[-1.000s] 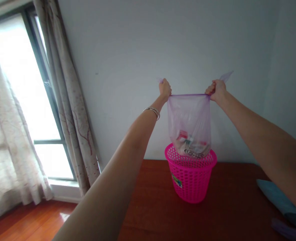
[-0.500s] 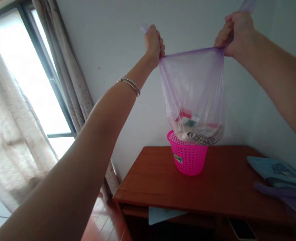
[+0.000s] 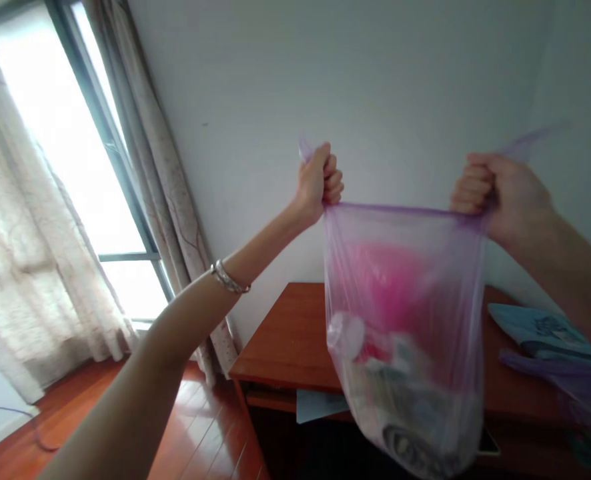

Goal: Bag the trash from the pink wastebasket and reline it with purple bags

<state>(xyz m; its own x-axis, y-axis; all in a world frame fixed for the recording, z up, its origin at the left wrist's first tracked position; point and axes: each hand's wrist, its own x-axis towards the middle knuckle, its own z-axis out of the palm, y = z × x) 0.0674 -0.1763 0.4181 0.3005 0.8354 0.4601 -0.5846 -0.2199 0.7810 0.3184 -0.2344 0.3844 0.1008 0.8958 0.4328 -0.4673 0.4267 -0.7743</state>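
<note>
A translucent purple plastic bag (image 3: 440,287) hangs stretched between my hands. My left hand (image 3: 319,181) is closed in a fist round its left top corner, and my right hand (image 3: 500,193) grips the right one. Loose ends of the bag stick out above both fists. Crumpled items lie in the bag's bottom: something white and round, red and green bits, and a pale piece with dark printing; their kinds are blurred. Through the film shows a pink basket (image 3: 385,277) on the brown desk (image 3: 295,333), behind the bag. A silver bracelet is on my left wrist.
On the desk's right side lie a blue printed packet (image 3: 545,330) and another purple plastic bag (image 3: 560,373). A pale sheet (image 3: 320,405) pokes out below the desktop. The edge of a phone (image 3: 489,443) shows beside the bag. Curtains (image 3: 165,180) and a window stand left.
Both hands have come lower in view with the bag, which has moved off from above the basket and nearer to me. It now covers the basket and the desk's front edge.
</note>
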